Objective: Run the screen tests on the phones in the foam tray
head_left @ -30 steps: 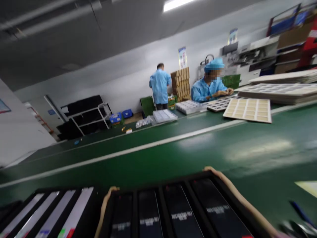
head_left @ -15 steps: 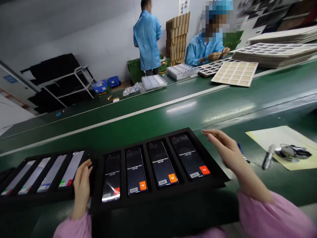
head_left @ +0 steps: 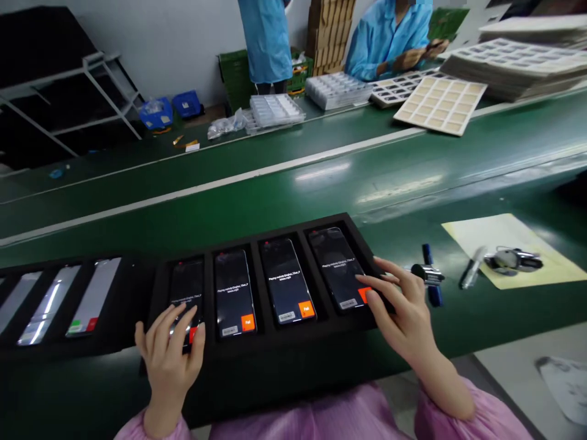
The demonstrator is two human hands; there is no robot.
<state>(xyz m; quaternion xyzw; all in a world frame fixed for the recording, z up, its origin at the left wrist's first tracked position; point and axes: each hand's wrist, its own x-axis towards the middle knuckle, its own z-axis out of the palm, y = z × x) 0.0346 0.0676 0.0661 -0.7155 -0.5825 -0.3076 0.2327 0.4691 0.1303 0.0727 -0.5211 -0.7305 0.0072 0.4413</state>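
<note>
A black tray (head_left: 284, 336) in front of me holds several phones in a row, their dark screens showing "Playing melody" text and an orange "Fail" box. My left hand (head_left: 170, 360) is open, fingers spread over the lower part of the leftmost phone (head_left: 187, 281), partly hiding it. Over the right end of the tray, my right hand (head_left: 403, 308) is open too, its fingers spread. Its fingertips reach over the rightmost phone (head_left: 337, 269) beside the orange box; whether they touch the glass I cannot tell.
Left of it lies another black tray (head_left: 126, 293) with pale-screened phones. On the right are a blue-and-black object (head_left: 428, 275), a marker (head_left: 472, 269) and a metallic item (head_left: 511, 261) on yellowish paper (head_left: 550, 269). Across the green belt (head_left: 229, 201), a co-worker (head_left: 389, 40) sits by stacked trays (head_left: 518, 76).
My left hand has moved right from the gap between the trays to over the leftmost phone. My right hand has come in over the rightmost phone. The camera view has tilted down.
</note>
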